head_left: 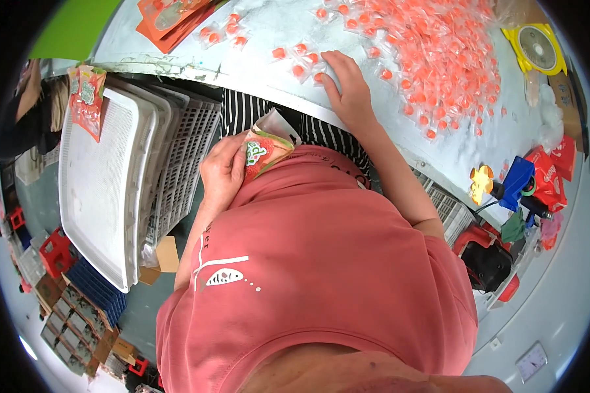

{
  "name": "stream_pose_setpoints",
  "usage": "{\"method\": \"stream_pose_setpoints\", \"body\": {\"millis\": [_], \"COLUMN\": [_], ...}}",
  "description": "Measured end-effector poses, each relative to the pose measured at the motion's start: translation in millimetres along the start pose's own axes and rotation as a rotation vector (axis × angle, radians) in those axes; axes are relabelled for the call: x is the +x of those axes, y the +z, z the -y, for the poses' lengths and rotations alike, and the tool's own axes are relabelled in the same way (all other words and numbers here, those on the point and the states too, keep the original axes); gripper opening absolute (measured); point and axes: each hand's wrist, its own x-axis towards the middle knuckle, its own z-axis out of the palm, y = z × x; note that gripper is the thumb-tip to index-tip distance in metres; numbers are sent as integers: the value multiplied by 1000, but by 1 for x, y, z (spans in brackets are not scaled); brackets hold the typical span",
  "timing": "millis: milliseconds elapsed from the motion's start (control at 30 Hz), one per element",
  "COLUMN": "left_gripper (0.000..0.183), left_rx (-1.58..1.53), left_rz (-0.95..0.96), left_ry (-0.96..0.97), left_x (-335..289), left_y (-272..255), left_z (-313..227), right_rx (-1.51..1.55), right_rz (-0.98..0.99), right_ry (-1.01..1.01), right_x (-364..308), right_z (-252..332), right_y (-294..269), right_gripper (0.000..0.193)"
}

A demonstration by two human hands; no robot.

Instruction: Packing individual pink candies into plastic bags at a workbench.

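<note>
Your left hand (221,171) is gripping an open pouch (263,149) against your chest, fingers wrapped around its side, mouth gaping upward. Your right hand (347,88) is lying flat and spread on the tabletop (275,29), fingertips touching a few wrapped orange candies (301,62) at the edge of the big pile (432,59). The candies are looking light and slick in their film, likely best pinched by the wrapper ends. The pouch seems thin and floppy. White trays (105,183) are stacked beside your left hand.
</note>
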Motion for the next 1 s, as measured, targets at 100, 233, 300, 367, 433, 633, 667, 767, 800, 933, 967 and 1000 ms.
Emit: {"method": "stream_pose_setpoints", "body": {"millis": [100, 233, 300, 367, 433, 633, 667, 767, 800, 933, 967, 1000], "left_gripper": [16, 16, 19, 19, 20, 21, 21, 21, 20, 20, 20, 18], "left_rx": [6, 16, 17, 9, 4, -9, -14, -20, -18, -11, -13, -3], "left_rz": [-13, -12, 4, -6, -24, -35, -31, -33, -41, -55, -51, -43], "left_ry": [47, 53, 12, 20, 15, 32, 37, -1, -5, -10, -8, 5], "left_x": [-1, -1, -3, -2, -3, -3, -4, -5, -6, -7, -6, -5], "left_y": [0, -2, -1, -1, -2, -2, -2, -2, -3, -2, -2, -2], "left_z": [4, 0, 1, 1, 0, 1, 1, 5, 7, 11, 11, 9], "right_rx": [20, -54, -239, -217, -315, -334, -341, -173, -90, -181, -302, -305], "right_rz": [2, 4, 108, 110, 120, 115, 113, 79, 46, -87, -112, -114], "right_ry": [31, -16, -121, -142, -177, -189, -185, -232, -224, -213, -188, -183], "right_x": [0, 15, 25, 33, 42, 67, 72, 88, 94, 118, 123, 126], "right_z": [1, 12, 17, 18, 21, 18, 21, 28, 26, -7, -20, -31], "right_y": [1, 18, 33, 50, 60, 89, 94, 99, 97, 69, 61, 54], "right_gripper": [43, 50, 58, 59, 57, 52, 52, 49, 48, 42, 42, 42]}}
